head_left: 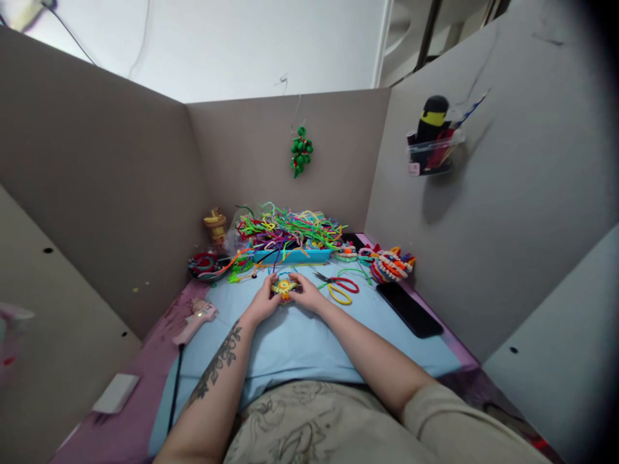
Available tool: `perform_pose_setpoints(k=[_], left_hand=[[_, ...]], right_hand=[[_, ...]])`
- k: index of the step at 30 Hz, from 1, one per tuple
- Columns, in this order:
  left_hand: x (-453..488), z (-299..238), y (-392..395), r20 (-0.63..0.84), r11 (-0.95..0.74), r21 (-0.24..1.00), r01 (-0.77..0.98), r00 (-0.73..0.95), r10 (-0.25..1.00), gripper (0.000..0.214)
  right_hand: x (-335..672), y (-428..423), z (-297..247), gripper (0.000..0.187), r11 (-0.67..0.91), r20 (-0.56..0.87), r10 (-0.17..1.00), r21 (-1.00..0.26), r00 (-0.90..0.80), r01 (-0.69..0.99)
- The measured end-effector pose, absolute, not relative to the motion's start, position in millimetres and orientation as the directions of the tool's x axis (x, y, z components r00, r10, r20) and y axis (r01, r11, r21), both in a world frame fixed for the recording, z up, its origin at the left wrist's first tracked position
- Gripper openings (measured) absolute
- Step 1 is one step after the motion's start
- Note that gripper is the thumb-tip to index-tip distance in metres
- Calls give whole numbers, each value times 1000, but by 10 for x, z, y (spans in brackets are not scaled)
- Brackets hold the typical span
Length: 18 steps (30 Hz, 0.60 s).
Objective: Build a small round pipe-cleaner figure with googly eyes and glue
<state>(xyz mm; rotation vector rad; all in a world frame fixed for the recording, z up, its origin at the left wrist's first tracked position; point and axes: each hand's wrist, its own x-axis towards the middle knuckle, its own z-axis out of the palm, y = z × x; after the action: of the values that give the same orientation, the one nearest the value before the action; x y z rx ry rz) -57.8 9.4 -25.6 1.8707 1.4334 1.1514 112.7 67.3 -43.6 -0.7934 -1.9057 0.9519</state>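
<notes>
Between both hands is a small round craft piece [284, 287] of fuzzy yellow and orange strands, with an orange centre. My left hand [262, 301] grips its left side, thumb toward the front. On the other side, my right hand [308, 295] has its fingers curled round the right edge. The hands cover parts of the piece, and its underside is hidden. Just right of my right hand lie scissors [341, 283] with one red and one yellow handle, blades pointing left. A pink glue gun [196, 324] with a small light rests to the left.
A blue tray [293, 256] heaped with colourful pipe cleaners [290, 229] stands at the back. Finished-looking coiled pieces [391, 265] and a black phone [409, 310] are on the right. A white box [116, 393] sits front left. Grey panels [290, 187] enclose the table.
</notes>
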Motion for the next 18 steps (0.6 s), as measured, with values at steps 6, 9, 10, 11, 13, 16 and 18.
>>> perform_pose_setpoints(k=[6,9,10,11,13,16,18], left_hand=[[-624,-221,38,299,-332,812,481,146,943,75],[-624,-233,51,326,-353,783,512,146,934,74],[-620,-238,57,331,-357,777,519,145,932,73],[-614,-242,62,335,-358,771,527,144,931,73],[-603,-241,69,342,-362,759,542,141,929,73],[-614,-214,68,347,-370,771,519,144,927,75],[-650,-177,60,371,-391,784,482,141,918,76]], right_hand=[[1157,623,-410,58,583,453,759,-792,-468,179],[1146,603,-375,56,600,463,757,-773,-462,208],[1140,596,-368,54,602,463,757,-768,-460,217],[1134,589,-363,53,604,464,758,-764,-457,226],[1122,577,-359,51,610,469,760,-754,-450,244],[1125,574,-359,51,612,475,760,-753,-443,243],[1154,587,-351,50,592,473,773,-777,-424,214]])
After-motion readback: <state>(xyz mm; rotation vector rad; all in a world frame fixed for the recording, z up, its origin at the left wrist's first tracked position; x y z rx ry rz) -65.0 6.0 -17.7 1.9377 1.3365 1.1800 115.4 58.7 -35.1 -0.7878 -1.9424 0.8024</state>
